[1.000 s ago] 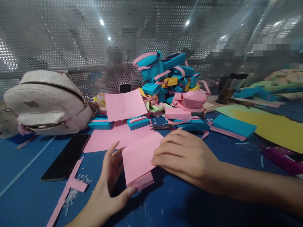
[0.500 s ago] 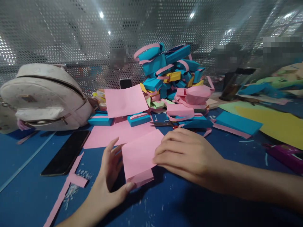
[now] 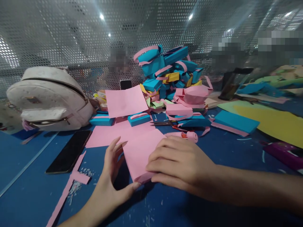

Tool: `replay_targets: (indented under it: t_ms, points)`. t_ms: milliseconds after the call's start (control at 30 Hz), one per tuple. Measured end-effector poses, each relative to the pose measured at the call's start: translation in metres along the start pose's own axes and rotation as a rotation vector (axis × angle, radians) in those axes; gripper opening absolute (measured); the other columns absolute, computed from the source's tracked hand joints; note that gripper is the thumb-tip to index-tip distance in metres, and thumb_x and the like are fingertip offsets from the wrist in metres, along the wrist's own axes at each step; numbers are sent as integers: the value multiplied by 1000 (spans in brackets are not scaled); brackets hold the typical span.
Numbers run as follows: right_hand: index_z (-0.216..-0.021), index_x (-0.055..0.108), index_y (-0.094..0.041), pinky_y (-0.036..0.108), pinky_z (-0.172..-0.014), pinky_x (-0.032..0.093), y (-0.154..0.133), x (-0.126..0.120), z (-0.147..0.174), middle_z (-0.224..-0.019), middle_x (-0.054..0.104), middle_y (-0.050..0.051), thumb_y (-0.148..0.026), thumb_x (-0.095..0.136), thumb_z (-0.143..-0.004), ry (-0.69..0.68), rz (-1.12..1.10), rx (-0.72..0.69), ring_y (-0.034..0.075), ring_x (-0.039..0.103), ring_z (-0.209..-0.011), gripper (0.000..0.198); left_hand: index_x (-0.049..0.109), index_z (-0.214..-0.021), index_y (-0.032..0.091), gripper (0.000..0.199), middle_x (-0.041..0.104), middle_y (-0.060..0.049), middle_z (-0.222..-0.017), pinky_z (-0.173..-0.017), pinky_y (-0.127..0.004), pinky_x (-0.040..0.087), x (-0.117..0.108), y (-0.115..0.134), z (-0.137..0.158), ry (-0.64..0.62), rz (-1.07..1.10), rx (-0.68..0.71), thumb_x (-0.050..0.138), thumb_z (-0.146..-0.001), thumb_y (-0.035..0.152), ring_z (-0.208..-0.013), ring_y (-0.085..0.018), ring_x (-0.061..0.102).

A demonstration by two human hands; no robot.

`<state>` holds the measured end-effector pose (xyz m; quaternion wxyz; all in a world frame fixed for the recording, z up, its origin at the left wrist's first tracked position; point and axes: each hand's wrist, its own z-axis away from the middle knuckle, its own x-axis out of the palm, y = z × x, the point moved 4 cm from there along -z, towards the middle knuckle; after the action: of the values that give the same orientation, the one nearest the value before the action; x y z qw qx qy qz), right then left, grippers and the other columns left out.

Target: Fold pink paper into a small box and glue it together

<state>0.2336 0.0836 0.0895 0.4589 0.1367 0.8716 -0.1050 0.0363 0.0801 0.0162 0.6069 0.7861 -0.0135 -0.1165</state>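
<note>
A folded pink paper piece (image 3: 142,151), box-like with a narrow side along its near edge, is between my hands above the blue table. My left hand (image 3: 115,176) holds its left side, thumb at the near corner and curved fingers at the far left edge. Across the right part lies my right hand (image 3: 180,164), its fingers closed together over the top and thumb at the near edge. Just beyond that hand is a pink tube-like item (image 3: 187,136), partly covered. Flat pink paper (image 3: 101,137) lies behind the piece.
A black phone (image 3: 69,153) and a pink strip (image 3: 62,195) with paper scraps lie left. Behind stand a white backpack (image 3: 49,97) and a pile of blue paper boxes (image 3: 153,66). Scissors (image 3: 162,124) lie mid-table; a purple case (image 3: 282,154) is right.
The near flap that stuck out is now folded in against the pink piece. My right hand has shifted left and nearer, uncovering the pink tube-like item behind it.
</note>
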Motion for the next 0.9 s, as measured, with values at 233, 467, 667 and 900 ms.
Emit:
replay_targets:
  t_ms: [233,467,667,900]
  points:
    - [-109,68,-19,31,-85,44,-6,-1,-2,-103,70,3,-26,55,-96,-54,-51,-28,16,57,-96,19,19,-146,36,94,27,-9,-152,-117,-57,23,3,11,1,12,-42,-33,77,-72,29,-143,-35,23]
    - [-113,66,-19,31,-85,44,-6,3,-3,-105,69,4,-25,52,-98,-102,-177,30,16,56,-98,22,17,-145,38,96,28,-9,-151,-118,-57,20,4,6,1,-16,-52,-28,77,-71,31,-143,-34,22]
    - [-109,67,-19,30,-85,44,-6,4,-4,-103,69,4,-22,52,-97,-109,-223,36,15,56,-96,19,16,-147,37,95,28,-10,-151,-118,-58,20,4,7,2,-38,-81,-25,76,-73,30,-144,-34,20]
    - [-110,67,-19,30,-86,44,-6,4,-5,-103,69,4,-21,52,-97,-117,-250,53,15,56,-96,20,18,-146,39,96,30,-8,-151,-118,-57,20,4,6,2,-29,-84,-29,77,-71,30,-144,-34,20]
